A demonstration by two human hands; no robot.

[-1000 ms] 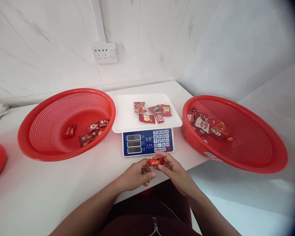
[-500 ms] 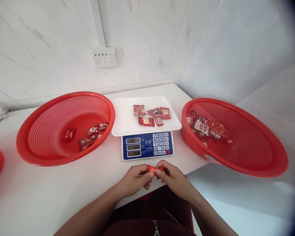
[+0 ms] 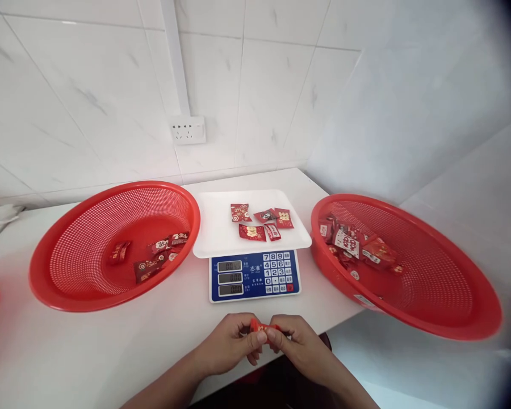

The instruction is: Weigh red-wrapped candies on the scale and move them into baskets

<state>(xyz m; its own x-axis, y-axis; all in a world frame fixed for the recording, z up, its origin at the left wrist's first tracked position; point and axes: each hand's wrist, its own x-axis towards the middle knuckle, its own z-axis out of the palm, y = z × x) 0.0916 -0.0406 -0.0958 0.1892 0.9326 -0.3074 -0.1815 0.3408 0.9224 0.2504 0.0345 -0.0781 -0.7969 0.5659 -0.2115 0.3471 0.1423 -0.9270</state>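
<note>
White tiled wall and white counter, head view: a red wrapped candy sits pinched between the fingertips of the left hand and right hand, just above the counter's front edge, fingers curled and pressed together around it. Only a thin red strip of wrapper shows past the fingers, the rest hidden. Nearby, a digital scale carries a white tray of red packets, between two red mesh baskets.
</note>
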